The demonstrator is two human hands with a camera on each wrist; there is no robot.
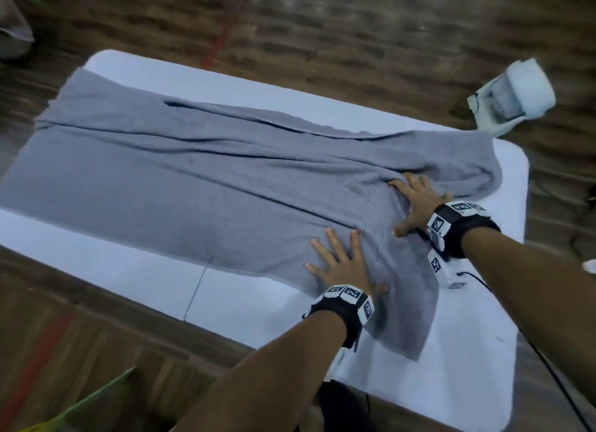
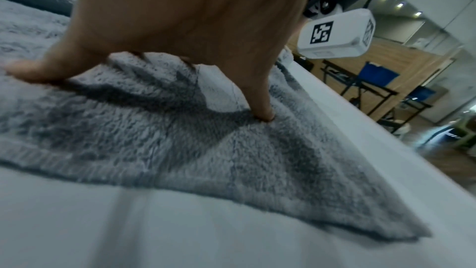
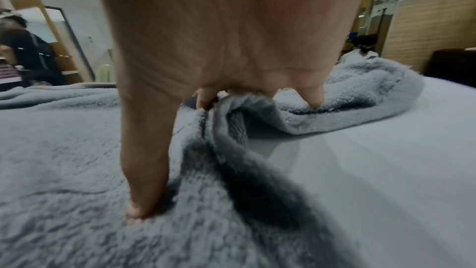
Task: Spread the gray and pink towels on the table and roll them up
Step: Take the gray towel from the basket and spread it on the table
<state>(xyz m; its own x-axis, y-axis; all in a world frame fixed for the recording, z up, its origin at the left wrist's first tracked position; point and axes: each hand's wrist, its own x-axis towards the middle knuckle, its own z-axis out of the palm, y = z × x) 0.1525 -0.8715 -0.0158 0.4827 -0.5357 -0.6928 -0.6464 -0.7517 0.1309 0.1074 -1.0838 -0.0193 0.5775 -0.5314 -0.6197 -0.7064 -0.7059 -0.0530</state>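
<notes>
**Gray towel flattened across white table ahead of the roll**

A gray towel lies stretched lengthwise over a white table, its far left end reaching the table's edge and long creases running down its middle. The near edge at left lies flat; folds gather toward the right, where the end is bunched into a soft hump. No pink towel appears in any view.

Left of centre at the near end, the person's left hand presses palm-down on the cloth, fingers straight and spread apart; the left wrist view shows a fingertip sinking into the deep pile. Just to its right, the right hand also bears down with thumb splayed, though the right wrist view shows its fingers curling into a raised fold, so a ridge of cloth is gathered under them. Further right, beyond the table corner, a white device sits on the wood floor.

The fabric looks thick, plush and limp: light to shift, unlikely to slip on itself, but prone to wrinkle and drag in ridges rather than slide flat. The bunched right end probably needs smoothing first. For rolling, the best hold would likely be along the short near-end hem, both hands well apart, so the roll starts even.
</notes>
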